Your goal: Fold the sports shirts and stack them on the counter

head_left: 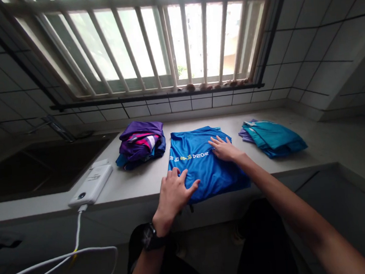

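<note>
While the left hand (173, 192) and right hand (227, 150) are spread over the blue cloth (216, 172), nothing is gripped.
Light, soft, slippery handling is expected; opposite edges should be held.

A single view is given, head-worn, and is aimed forward and down. The counter (141, 179) is looked upon from close above — the left hand (173, 191) and right hand (225, 149) are framed near the middle — while the window (157, 37) is taken in at the top, the legs (262, 249) at the bottom.
</note>
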`<act>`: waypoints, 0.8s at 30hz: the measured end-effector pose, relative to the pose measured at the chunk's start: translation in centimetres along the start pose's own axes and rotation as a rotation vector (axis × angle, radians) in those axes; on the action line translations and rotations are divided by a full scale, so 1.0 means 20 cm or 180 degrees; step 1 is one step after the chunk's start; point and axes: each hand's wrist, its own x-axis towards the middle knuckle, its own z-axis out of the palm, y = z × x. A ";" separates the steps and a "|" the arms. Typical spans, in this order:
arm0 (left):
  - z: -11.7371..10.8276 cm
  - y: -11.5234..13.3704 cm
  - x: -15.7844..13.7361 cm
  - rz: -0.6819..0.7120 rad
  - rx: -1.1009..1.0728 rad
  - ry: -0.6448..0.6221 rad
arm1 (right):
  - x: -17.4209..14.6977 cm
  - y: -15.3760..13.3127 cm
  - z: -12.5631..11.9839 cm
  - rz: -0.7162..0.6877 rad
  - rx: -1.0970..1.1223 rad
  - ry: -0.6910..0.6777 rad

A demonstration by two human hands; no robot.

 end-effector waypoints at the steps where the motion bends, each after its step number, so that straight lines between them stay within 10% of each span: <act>1: 0.01 -0.06 -0.03 0.0198 -0.0126 0.0031 | -0.08 -0.02 0.01 -0.0099 0.0075 0.0221; 8: 0.20 -0.33 -0.19 0.1233 -0.0030 0.0346 | -0.72 -0.11 0.25 -0.0854 0.0472 0.0839; 15: 0.27 -0.27 -0.19 0.1849 0.0323 0.1164 | -0.69 -0.07 0.50 -0.0773 0.0038 0.1584; 24: -0.02 -0.23 -0.32 0.1742 -0.1064 0.1187 | -0.92 -0.04 0.26 -0.1213 0.0911 0.2157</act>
